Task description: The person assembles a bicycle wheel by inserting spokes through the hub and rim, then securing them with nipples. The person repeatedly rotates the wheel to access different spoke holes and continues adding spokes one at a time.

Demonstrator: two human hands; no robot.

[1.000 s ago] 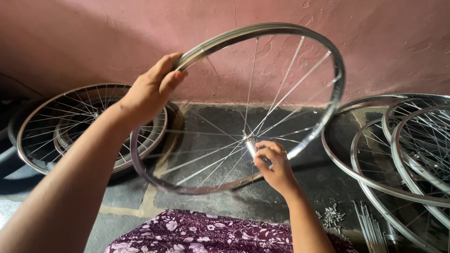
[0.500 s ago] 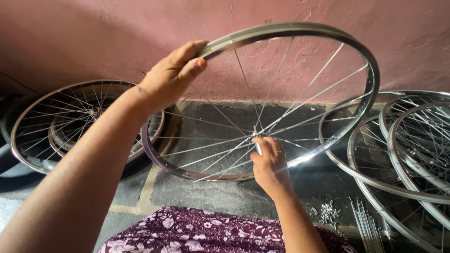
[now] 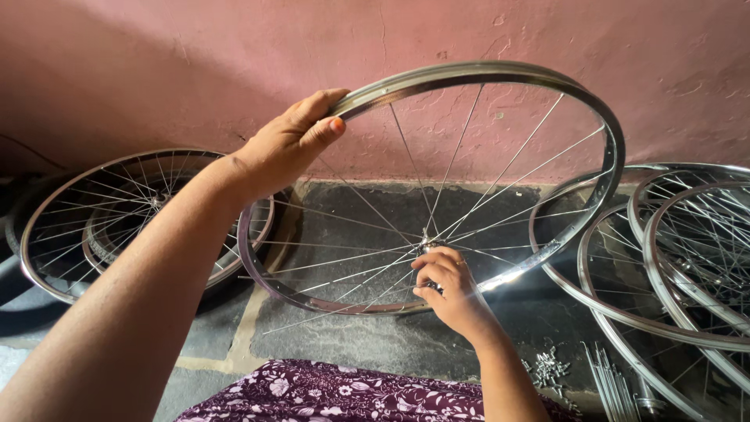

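Currently, a spoked wheel (image 3: 500, 180) is held upright above the floor (image 3: 344, 328), near the wall. Its upper rim is gripped by the left hand (image 3: 289, 144); the hub is pinched by the right hand (image 3: 445, 285). The rim is best kept steady while the hub end is worked, so no spoke is bent.

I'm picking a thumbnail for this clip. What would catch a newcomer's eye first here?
The big spoked bicycle wheel held up against the pink wall, centre frame: the left hand grips its rim at the top left, the right hand works at the hub. Next, more wheels lean in a stack at right and another wheel at left.
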